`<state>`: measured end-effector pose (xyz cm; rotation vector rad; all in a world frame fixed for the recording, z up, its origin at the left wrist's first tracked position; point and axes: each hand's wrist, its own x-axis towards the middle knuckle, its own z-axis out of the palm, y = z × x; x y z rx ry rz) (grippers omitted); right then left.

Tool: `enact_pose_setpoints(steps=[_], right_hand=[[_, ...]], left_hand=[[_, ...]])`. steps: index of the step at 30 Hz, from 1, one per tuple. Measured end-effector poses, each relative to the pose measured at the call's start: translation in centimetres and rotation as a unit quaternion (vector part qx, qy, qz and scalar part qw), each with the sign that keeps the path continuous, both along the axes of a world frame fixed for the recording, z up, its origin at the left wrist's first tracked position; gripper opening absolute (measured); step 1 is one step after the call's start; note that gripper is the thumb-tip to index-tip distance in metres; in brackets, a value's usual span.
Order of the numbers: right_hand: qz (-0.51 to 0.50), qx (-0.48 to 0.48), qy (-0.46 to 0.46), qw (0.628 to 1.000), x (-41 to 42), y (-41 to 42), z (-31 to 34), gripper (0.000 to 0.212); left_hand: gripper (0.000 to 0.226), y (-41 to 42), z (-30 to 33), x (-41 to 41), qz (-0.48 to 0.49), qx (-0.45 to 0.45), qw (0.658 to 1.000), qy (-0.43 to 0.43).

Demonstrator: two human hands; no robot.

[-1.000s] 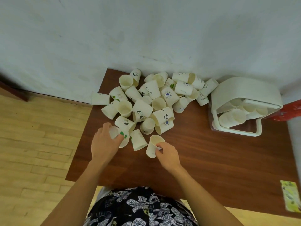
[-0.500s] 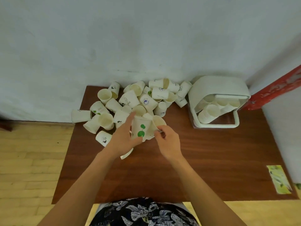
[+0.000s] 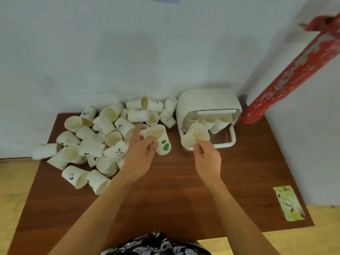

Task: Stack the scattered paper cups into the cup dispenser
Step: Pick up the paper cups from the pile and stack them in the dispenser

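Note:
Several white paper cups (image 3: 103, 142) lie scattered in a pile on the left half of the brown table. My left hand (image 3: 140, 153) grips a cup with green dots (image 3: 162, 142), mouth tilted up, just right of the pile. My right hand (image 3: 207, 159) pinches the rim of a plain cup (image 3: 195, 138) at the front of the white cup dispenser (image 3: 207, 102). Rows of cups lie inside the dispenser's open front.
The wooden table (image 3: 184, 190) stands against a pale wall. A red patterned post (image 3: 294, 70) rises at the right behind the dispenser. A green and yellow packet (image 3: 288, 203) lies near the table's right edge. One cup (image 3: 44, 150) overhangs the left edge.
Both hands lifted their cups off the table and moved right. The right hand carried its cup to the dispenser's front; the left hand's green-dot cup came up beside the pile.

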<state>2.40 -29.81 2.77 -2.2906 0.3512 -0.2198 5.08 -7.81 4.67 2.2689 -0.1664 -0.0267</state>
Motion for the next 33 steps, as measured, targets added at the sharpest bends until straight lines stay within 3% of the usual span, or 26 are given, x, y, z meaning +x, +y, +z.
enact_pose_setpoints(steps=[7,11,16,26,33], right_hand=[[0.099,-0.134,0.019,0.986,6.3,-7.5,-1.7,0.028],[0.191,-0.177,0.074,0.963,9.0,-7.8,-3.2,0.029],[0.233,-0.228,0.118,0.938,10.0,-7.8,-5.4,0.023],[0.290,-0.201,0.155,0.923,10.9,-9.4,-6.5,0.018],[0.303,-0.206,0.094,0.926,10.4,-9.3,-6.6,0.015]], left_hand=[[0.021,-7.3,0.6,1.7,0.026,-0.027,0.999,-0.023],[0.025,-9.5,1.0,2.3,0.054,-0.026,0.998,-0.020],[0.024,-11.1,1.2,3.2,0.053,0.007,0.998,-0.025],[0.023,-14.5,0.1,5.0,0.050,0.030,0.998,-0.026],[0.022,-15.6,-0.9,5.8,0.013,0.074,0.996,-0.044]])
